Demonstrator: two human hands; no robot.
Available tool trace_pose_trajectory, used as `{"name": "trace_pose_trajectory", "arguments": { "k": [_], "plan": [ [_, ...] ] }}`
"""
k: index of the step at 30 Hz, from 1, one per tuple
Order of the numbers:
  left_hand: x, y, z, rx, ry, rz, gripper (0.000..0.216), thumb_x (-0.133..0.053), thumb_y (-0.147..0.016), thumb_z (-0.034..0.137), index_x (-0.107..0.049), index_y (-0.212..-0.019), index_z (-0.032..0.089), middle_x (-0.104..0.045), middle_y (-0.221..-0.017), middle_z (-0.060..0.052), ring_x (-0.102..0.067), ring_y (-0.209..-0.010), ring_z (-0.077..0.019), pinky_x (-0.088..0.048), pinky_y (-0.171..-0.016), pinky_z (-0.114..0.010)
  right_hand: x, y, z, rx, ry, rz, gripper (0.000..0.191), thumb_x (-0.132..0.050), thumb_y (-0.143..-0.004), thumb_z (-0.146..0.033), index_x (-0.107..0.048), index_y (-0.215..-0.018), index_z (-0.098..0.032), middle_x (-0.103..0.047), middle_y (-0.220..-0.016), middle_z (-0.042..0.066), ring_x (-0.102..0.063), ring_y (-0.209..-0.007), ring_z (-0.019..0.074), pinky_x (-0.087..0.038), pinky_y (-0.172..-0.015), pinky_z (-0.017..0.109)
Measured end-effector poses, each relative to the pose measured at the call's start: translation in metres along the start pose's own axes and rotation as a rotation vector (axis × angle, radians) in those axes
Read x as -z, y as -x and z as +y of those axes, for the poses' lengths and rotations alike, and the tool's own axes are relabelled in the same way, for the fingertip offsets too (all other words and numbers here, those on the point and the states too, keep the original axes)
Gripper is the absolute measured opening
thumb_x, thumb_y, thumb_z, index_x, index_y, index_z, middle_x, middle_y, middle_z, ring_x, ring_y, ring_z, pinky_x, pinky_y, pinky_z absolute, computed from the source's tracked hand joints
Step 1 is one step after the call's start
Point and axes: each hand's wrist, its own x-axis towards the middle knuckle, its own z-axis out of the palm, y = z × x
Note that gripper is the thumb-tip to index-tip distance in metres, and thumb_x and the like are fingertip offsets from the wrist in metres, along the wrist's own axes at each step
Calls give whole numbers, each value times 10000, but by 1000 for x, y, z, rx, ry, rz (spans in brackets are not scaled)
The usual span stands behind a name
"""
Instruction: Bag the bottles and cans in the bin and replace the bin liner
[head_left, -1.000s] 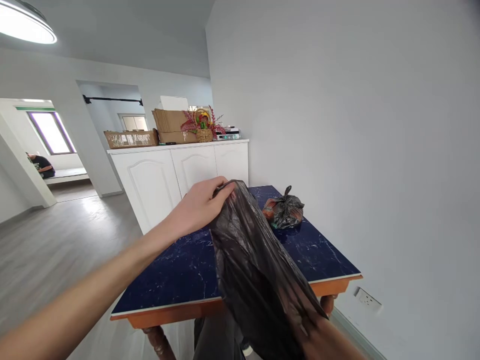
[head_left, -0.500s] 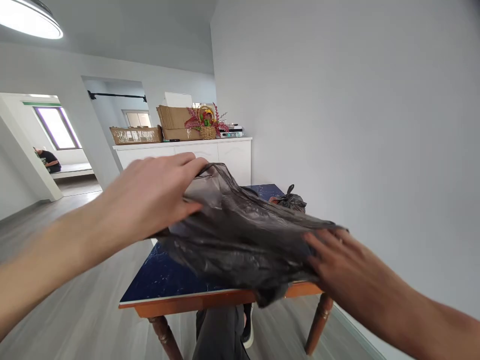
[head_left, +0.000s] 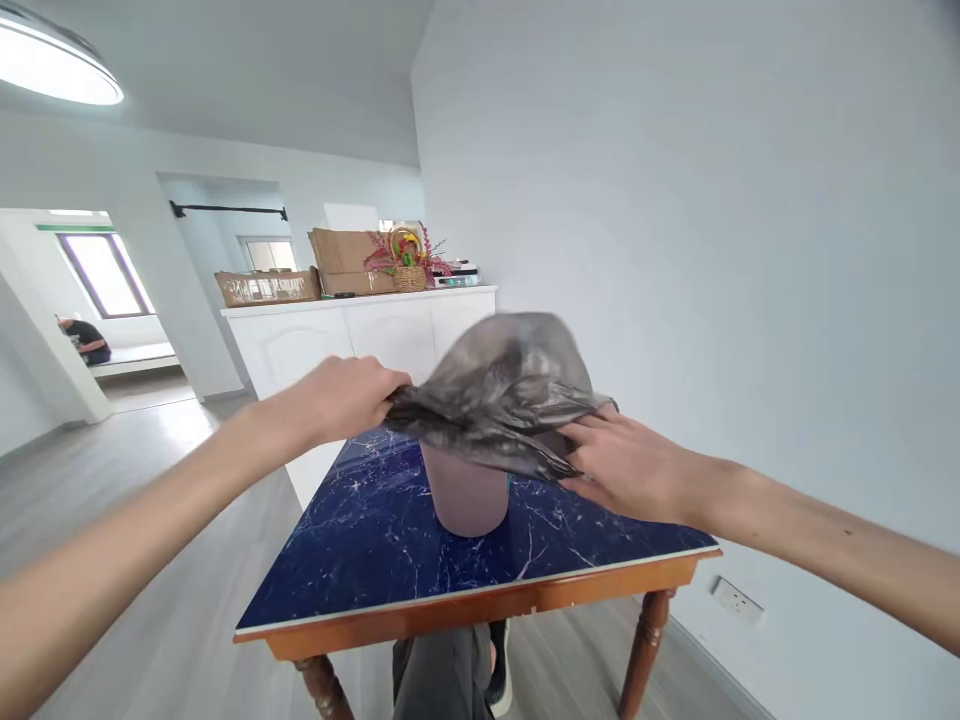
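Observation:
A thin black plastic bag (head_left: 517, 375) is stretched between my two hands, its middle puffed up. My left hand (head_left: 352, 395) is closed around the bag's left edge. At the opposite edge, my right hand (head_left: 615, 455) grips the plastic, fingers partly tucked into its folds. Just behind and under the bag stands a pinkish-grey bin (head_left: 469, 495), upright on the table; the bag covers its top, so I cannot tell whether the plastic touches its rim.
The dark blue marbled table (head_left: 360, 560) has a wooden edge. Beyond it, a white cabinet (head_left: 300, 345) carries cardboard boxes (head_left: 349, 262) and a flower basket (head_left: 409, 275). A plain wall rises at the right, with a socket (head_left: 737, 600) low down. Far left, a person (head_left: 84, 340) sits.
Both hands have drawn the bag up and away from me, and it has bunched and puffed. The bin now shows beneath it. The knotted black bag at the table's back right is no longer visible.

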Motion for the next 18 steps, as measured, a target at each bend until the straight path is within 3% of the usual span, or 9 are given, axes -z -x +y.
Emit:
{"name": "trace_pose_trajectory", "arguments": {
  "k": [2, 5, 7, 11, 14, 16, 18],
  "plan": [
    [-9, -1, -4, 14, -94, -97, 399, -544, -866, 164, -733, -1198, 280, -739, -807, -83, -718, -786, -319, -508, -684, -402, -17, 1, 15, -56, 31, -33, 202, -684, -954, -300, -846, -903, -192, -692, -1334, 169, -658, -1213, 350, -502, -1045, 487],
    [-12, -2, -9, 100, -90, 18, 479, -486, -866, 177, -662, -1304, 256, -739, -874, -112, -704, -792, -336, -496, -666, -397, -18, -4, 30, -133, 94, 15, 221, -654, -958, -266, -846, -1025, -179, -624, -1422, 203, -594, -1310, 387, -462, -1084, 515],
    [-6, -2, -6, 137, 33, 110, 479, -477, -866, 181, -640, -1312, 239, -744, -917, -109, -707, -844, -334, -515, -706, -400, -11, -12, 34, -161, 116, 45, 242, -631, -966, -255, -834, -1062, -166, -593, -1437, 222, -567, -1335, 406, -450, -1093, 531],
    [13, 10, 19, 140, 337, 424, 468, -412, -893, 114, -615, -1301, 222, -750, -1114, -64, -688, -1012, -268, -535, -890, -380, -3, -32, 32, -176, 33, 127, 266, -655, -935, -231, -801, -1148, -164, -474, -1548, 224, -513, -1396, 422, -448, -1113, 538],
    [11, 16, 40, 41, 406, 683, 533, -413, -888, 71, -569, -1377, 216, -701, -1334, -45, -654, -1176, -235, -509, -1021, -360, -5, -54, 30, -128, -158, 148, 222, -621, -945, -239, -795, -1076, -196, -369, -1655, 156, -596, -1319, 355, -521, -1026, 455],
    [-4, 12, 45, -30, 350, 682, 606, -492, -864, 99, -511, -1455, 228, -640, -1471, -54, -660, -1218, -247, -527, -1008, -356, -10, -73, 31, -98, -298, 109, 215, -577, -961, -245, -784, -997, -201, -516, -1542, 135, -677, -1148, 288, -548, -914, 397],
    [-28, 0, 41, -87, 211, 470, 665, -551, -853, 154, -475, -1507, 251, -609, -1524, -78, -710, -1140, -276, -561, -930, -379, -16, -97, 35, -50, -414, 61, 232, -540, -968, -239, -766, -965, -189, -688, -1283, 120, -688, -1022, 251, -533, -857, 362]
  ]
}}
